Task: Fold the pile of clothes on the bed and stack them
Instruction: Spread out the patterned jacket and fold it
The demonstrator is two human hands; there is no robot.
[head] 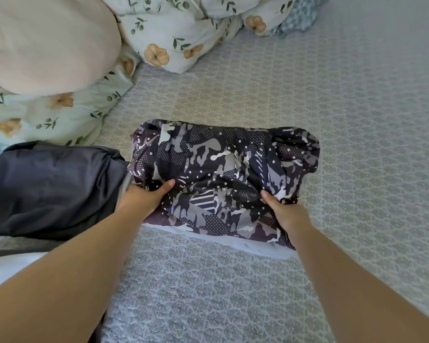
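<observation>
Gripping the camouflage-print garment (221, 174) at its near edge, the left hand (144, 195) and right hand (286, 214) each close a grip on cloth, likely keeping the folds together; it lies mid-bed (357, 120), touching a dark folded garment (52, 186)

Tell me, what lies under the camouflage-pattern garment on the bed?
A pale blue cloth shows below the camouflage garment along its near edge. The rest is covered, so its kind is unclear.

Bed surface covered by a grey-blue patterned bedspread (332, 107) under soft, even light. A floral duvet (174, 33) and beige pillow (42, 43) lie bunched at upper left.
</observation>
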